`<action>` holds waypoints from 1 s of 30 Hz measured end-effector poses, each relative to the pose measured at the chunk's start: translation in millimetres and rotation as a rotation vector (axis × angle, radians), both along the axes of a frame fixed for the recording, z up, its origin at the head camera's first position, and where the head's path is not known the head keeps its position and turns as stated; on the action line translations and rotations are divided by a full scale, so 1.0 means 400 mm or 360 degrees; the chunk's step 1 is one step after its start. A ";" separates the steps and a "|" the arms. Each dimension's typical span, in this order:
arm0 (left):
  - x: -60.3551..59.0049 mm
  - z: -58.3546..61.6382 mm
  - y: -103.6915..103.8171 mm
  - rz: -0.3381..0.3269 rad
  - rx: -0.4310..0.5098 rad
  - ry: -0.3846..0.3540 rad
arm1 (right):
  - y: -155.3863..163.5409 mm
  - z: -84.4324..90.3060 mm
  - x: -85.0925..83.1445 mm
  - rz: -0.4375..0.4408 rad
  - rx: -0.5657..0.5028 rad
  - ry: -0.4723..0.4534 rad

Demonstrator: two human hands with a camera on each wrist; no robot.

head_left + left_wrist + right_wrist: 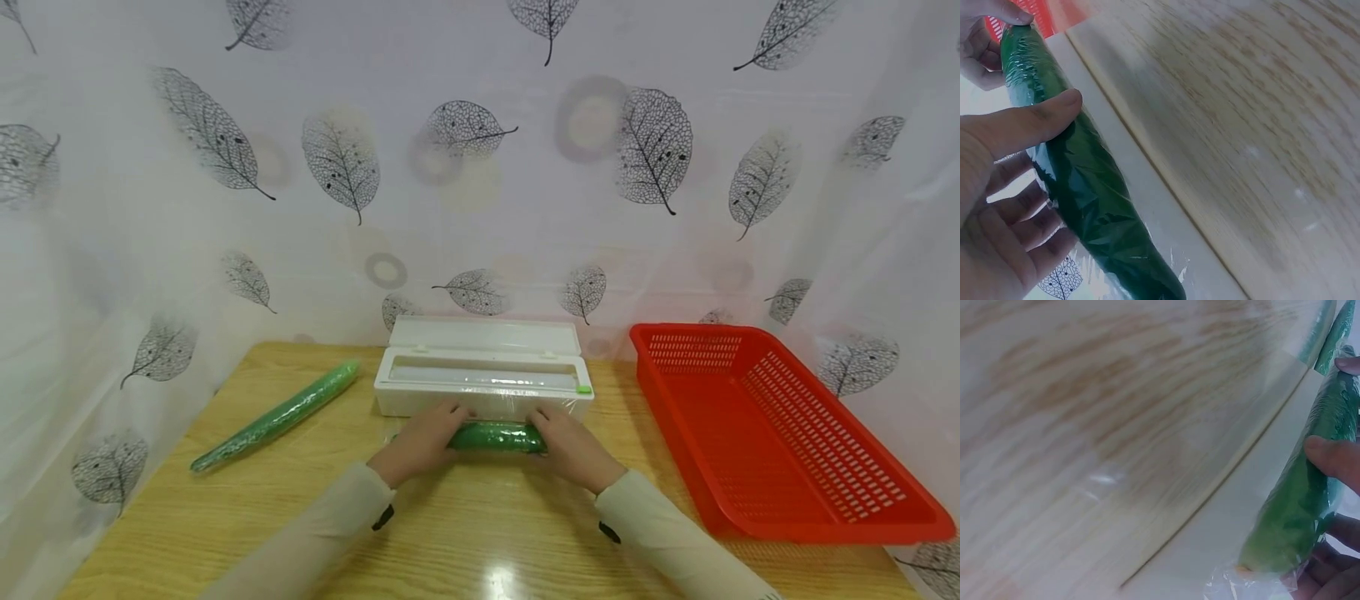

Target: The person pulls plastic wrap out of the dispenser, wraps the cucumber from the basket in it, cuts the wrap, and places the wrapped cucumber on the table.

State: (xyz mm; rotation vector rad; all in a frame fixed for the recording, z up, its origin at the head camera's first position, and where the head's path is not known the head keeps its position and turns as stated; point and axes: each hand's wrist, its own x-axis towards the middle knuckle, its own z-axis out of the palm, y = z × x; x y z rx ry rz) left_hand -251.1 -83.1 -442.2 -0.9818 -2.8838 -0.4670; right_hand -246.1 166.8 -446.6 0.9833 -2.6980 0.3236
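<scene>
Head view: cucumber (498,437) held between left hand (420,442) and right hand (573,446).

Cucumber (497,437) ends hidden under hands; tabletop (1116,425) blurred

wrapped cucumber (276,415): lies slanted on the left of the wooden tabletop (480,542) | red plastic basket (780,433): at the right edge, slotted walls and floor | leaf-print curtain (480,167): white, hangs behind and along both sides of the tabletop
</scene>
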 end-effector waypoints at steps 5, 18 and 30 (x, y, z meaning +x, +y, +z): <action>0.003 0.011 0.000 0.0064 0.0017 -0.0074 | 0.001 0.002 -0.002 0.0006 0.0002 0.0097; -0.003 0.007 0.003 0.0100 -0.0012 -0.0036 | -0.002 0.005 -0.003 0.0010 -0.0001 0.0172; -0.011 -0.002 0.006 0.0110 -0.0085 0.0025 | -0.002 0.002 -0.004 -0.0012 0.0004 0.0111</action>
